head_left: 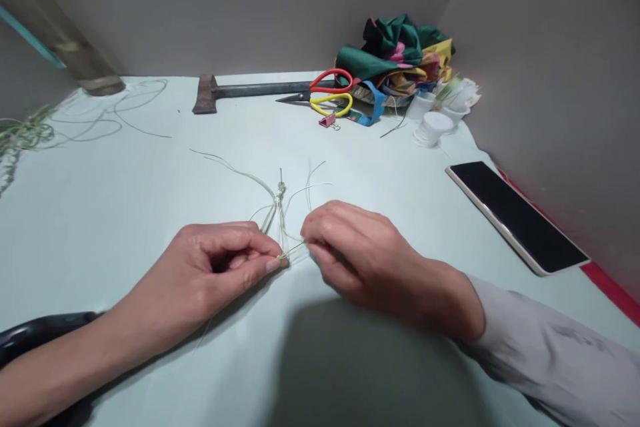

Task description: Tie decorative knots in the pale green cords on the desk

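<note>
Thin green and white cords [279, 203] come together in a small knotted piece on the pale table, with loose ends fanning out to both sides. My left hand [215, 267] pinches a tiny knotted part of the cords between thumb and forefinger. To its right, my right hand [357, 250] is closed, its fingers pinching a thin strand that runs taut from the left fingertips. A short dark pin-like tip stands out above the knot at the top of the piece. Exactly how the strands cross between the hands is too fine to make out.
At the back lie a hammer-like tool [205, 95], red-and-yellow-handled scissors [327, 97] and a pink binder clip [328, 121]. Colourful cloth [395, 57] and white spools [433, 128] sit back right. A phone [517, 217] lies right; tangled green cords [27, 132] lie left.
</note>
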The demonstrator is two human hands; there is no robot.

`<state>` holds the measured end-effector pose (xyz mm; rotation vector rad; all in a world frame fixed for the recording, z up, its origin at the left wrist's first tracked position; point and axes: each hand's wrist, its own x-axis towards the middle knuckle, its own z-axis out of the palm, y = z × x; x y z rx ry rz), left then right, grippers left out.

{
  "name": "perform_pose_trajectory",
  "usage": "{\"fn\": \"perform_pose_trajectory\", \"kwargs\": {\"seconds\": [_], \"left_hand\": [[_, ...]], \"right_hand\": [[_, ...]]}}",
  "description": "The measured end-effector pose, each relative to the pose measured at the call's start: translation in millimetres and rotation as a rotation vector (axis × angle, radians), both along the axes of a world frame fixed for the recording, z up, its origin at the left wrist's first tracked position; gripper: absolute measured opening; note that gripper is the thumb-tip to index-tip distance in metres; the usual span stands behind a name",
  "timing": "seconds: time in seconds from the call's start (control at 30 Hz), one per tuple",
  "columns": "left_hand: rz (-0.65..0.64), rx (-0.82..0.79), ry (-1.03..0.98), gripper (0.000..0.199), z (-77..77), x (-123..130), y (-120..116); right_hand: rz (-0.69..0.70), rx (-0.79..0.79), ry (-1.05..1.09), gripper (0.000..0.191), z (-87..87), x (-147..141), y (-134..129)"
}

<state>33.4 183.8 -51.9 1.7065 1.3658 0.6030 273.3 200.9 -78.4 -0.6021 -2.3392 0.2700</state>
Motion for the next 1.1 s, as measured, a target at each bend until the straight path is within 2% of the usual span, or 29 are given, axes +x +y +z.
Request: {"fn": "perform_pose_trajectory", "kwargs": {"seconds": [0.5, 0.67, 0.87, 0.93, 1.0, 1.1], "left_hand": [[0.008, -0.062, 0.053, 0.035, -1.4, -0.3, 0.0], [-0.011, -0.029, 0.078, 0.032, -1.6, -0.1, 0.1], [-0.035, 0.018, 0.012, 0.028, -13.1, -8.3, -1.9], [-0.044, 0.016, -0.006, 0.027, -15.1, -10.0, -3.1], [-0.042, 0.011, -0.015, 0.026, -15.1, -10.1, -4.0], [-0.033, -0.012, -0.006, 0.026, -12.8, -9.0, -4.5]], "right_hand": [[-0.035, 0.019, -0.12, 0.019, -2.6, 25.7, 31.7], [-0.04, 0.077, -0.154, 0.019, 4.1, 17.0, 48.3], [-0.085, 0.132, -0.173, 0.023, 8.5, -0.4, 79.7], [-0.131, 0.142, -0.145, 0.021, 12.2, 1.1, 77.9], [-0.136, 0.134, -0.079, 0.017, 18.2, 6.2, 65.5], [-0.022, 0.045, 0.011, 0.012, 25.4, 13.7, 35.9]]}}
